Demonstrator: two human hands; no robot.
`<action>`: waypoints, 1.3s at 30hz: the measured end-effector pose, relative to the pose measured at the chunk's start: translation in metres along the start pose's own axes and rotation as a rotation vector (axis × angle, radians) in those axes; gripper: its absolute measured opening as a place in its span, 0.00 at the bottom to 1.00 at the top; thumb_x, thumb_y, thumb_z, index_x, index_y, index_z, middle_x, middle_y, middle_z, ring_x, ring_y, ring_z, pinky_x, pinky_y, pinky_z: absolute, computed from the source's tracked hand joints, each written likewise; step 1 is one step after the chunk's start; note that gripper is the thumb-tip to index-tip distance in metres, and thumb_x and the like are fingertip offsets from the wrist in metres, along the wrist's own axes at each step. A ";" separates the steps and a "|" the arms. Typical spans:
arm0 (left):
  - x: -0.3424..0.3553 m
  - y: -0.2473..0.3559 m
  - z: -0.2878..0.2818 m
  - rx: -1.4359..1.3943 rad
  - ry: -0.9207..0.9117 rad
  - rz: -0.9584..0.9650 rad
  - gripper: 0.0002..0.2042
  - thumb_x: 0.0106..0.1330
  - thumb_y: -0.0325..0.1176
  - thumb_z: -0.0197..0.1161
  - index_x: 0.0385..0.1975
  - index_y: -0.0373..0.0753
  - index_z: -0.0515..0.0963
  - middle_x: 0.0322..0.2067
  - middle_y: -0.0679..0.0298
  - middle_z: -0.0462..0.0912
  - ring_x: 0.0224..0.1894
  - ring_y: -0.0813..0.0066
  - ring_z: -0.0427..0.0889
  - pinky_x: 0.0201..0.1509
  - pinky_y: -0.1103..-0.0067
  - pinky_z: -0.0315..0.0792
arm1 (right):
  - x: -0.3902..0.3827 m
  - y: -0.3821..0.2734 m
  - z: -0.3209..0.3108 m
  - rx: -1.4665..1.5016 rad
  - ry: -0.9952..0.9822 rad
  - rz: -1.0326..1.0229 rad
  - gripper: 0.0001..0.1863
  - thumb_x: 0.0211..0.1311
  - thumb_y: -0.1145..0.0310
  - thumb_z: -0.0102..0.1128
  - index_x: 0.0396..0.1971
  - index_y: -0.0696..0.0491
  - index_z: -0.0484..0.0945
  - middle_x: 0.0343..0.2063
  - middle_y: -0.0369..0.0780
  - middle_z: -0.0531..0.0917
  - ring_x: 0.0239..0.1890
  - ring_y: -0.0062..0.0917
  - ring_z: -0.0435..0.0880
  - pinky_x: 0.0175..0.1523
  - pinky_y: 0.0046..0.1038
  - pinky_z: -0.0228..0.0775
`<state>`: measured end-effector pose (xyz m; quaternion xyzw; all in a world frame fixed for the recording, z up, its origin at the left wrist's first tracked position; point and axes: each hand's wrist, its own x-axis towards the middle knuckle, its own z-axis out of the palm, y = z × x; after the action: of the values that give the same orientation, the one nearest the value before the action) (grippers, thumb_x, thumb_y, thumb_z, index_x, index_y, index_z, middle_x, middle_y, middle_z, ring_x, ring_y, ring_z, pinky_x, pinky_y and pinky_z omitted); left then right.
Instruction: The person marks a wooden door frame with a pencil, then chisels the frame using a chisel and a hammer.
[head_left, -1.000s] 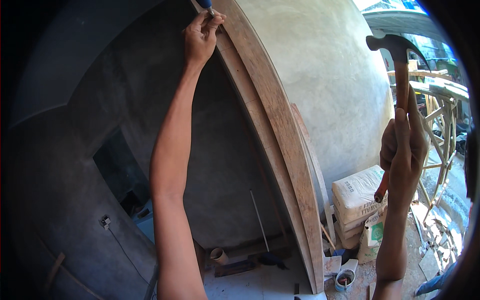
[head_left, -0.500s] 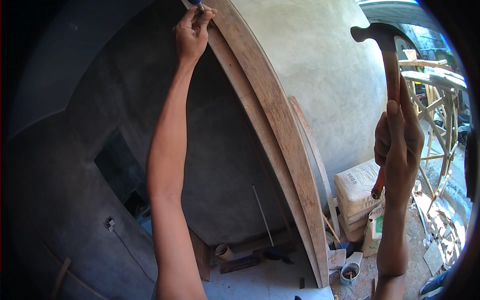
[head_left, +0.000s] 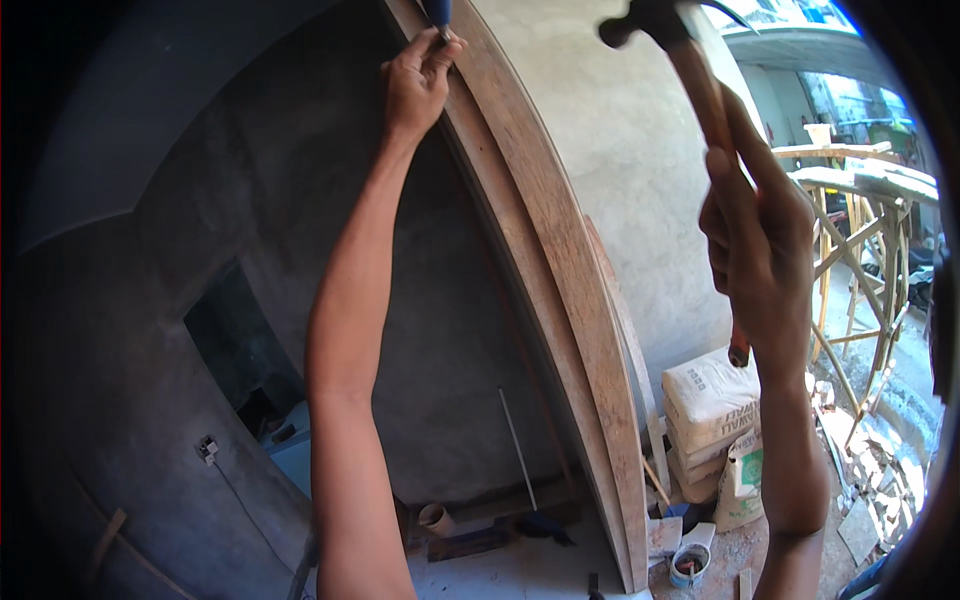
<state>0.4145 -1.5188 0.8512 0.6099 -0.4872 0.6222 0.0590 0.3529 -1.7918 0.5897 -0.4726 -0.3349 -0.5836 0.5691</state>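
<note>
The largest thing in view was a dark grey plastered wall [head_left: 440,300], with a pale, sunlit plaster wall [head_left: 610,160] to the right of the opening. Between them stood a tall, brown, stepped wooden door frame [head_left: 548,230], its edges bowed by the lens. At its foot, to the right, were a stack of cream, plump paper sacks [head_left: 708,395] and a round white plastic bucket [head_left: 690,562].

A claw hammer [head_left: 698,85] with a dark metal head and a brown wooden handle, reddish at its end, was raised before the pale wall. The right hand [head_left: 757,235] was closed around that handle, its thumb lying along the shaft. The left hand [head_left: 418,88] was up at the frame, fingers pinched narrow on the metal shank of a slim tool with a blue handle [head_left: 436,12], which ran out of the top of the picture. Whether its tip touched the wood could not be told.

The step in hand looked like striking that tool against the frame; the next move seemed to call for a steady pinch and a square blow, clear of the fingers.
</note>
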 end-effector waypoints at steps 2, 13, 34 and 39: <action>-0.005 0.001 -0.002 0.055 -0.026 -0.057 0.07 0.71 0.32 0.63 0.41 0.35 0.80 0.37 0.63 0.89 0.43 0.79 0.87 0.49 0.81 0.80 | 0.024 -0.026 0.010 0.069 -0.003 -0.048 0.25 0.78 0.58 0.48 0.69 0.52 0.67 0.12 0.27 0.67 0.10 0.07 0.60 0.13 0.15 0.50; -0.003 0.009 0.000 0.113 -0.048 -0.051 0.08 0.71 0.32 0.64 0.40 0.34 0.81 0.37 0.62 0.89 0.44 0.79 0.87 0.49 0.81 0.81 | 0.073 -0.116 0.008 0.061 0.244 -0.605 0.23 0.74 0.65 0.51 0.61 0.66 0.70 0.18 0.40 0.80 0.15 0.21 0.77 0.22 0.22 0.66; -0.023 0.003 -0.008 -0.061 -0.006 -0.022 0.06 0.75 0.30 0.58 0.42 0.34 0.78 0.41 0.61 0.85 0.47 0.76 0.84 0.53 0.80 0.76 | -0.073 0.006 -0.071 0.008 0.175 0.430 0.26 0.79 0.61 0.46 0.72 0.50 0.60 0.13 0.26 0.61 0.10 0.06 0.56 0.13 0.16 0.45; -0.019 0.007 -0.006 -0.140 0.012 -0.048 0.06 0.74 0.30 0.58 0.42 0.34 0.77 0.42 0.61 0.85 0.46 0.75 0.85 0.54 0.80 0.76 | -0.078 0.015 -0.062 0.092 0.193 0.532 0.26 0.79 0.61 0.46 0.72 0.52 0.60 0.13 0.26 0.62 0.10 0.07 0.57 0.13 0.17 0.46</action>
<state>0.4106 -1.5084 0.8329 0.6118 -0.5146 0.5887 0.1195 0.3493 -1.8247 0.4944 -0.4598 -0.1696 -0.4400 0.7525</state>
